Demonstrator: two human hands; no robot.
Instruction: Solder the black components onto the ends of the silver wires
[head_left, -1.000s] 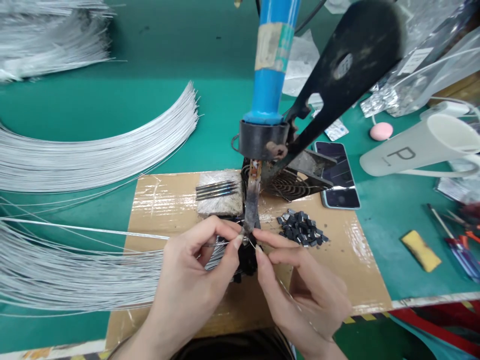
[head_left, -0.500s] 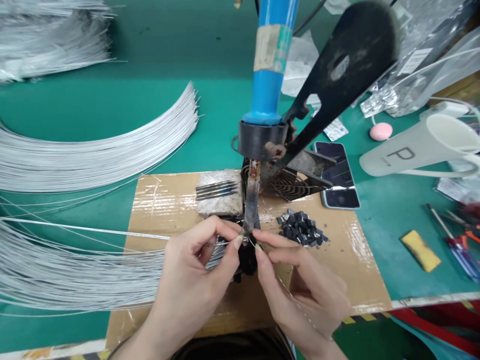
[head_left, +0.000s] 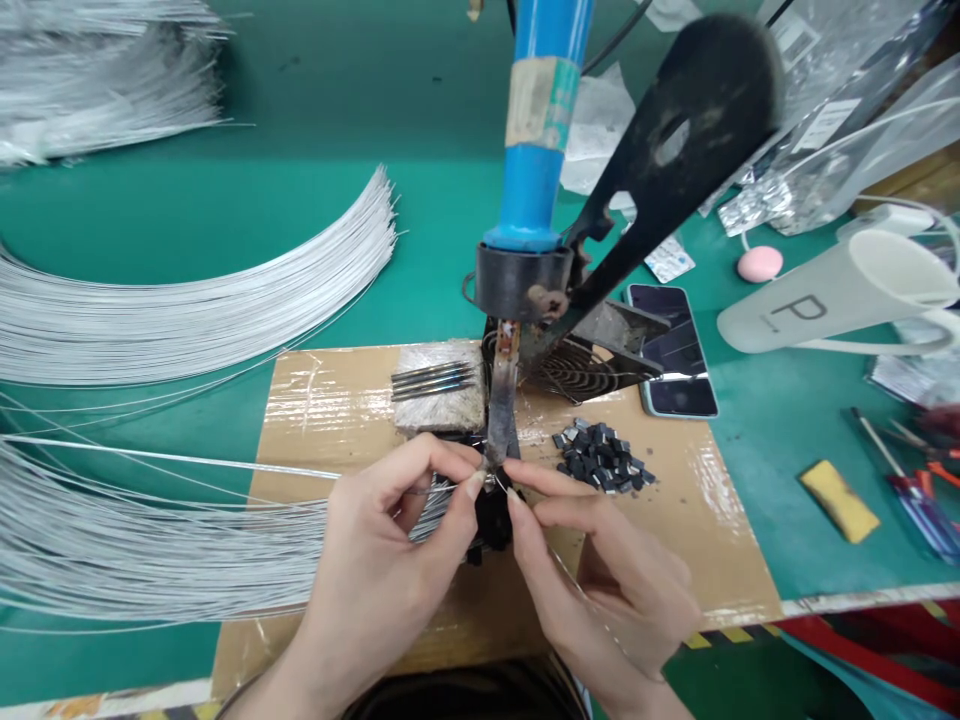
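Note:
Under the metal tip (head_left: 501, 405) of a blue-handled soldering iron (head_left: 534, 170), my two hands almost meet. My left hand (head_left: 401, 540) pinches the end of a thin pale wire between thumb and index finger. Between the thumb and index finger of my right hand (head_left: 607, 570) is a thin silvery strand, which trails back across the palm. The small part at the fingertips, right at the iron's tip, is too tiny to make out. Beneath the fingers lies a black mass (head_left: 495, 515), partly hidden. Bundles of pale wires (head_left: 187, 560) run in from the left.
A black holder arm (head_left: 675, 140) carries the iron. Small black pieces (head_left: 604, 457) are heaped on the cardboard (head_left: 720, 540). Around them are a phone (head_left: 679, 350), a white cup (head_left: 832, 295), a yellow sponge (head_left: 840, 500), a block with thin rods (head_left: 439, 410) and another wire bundle (head_left: 225, 320).

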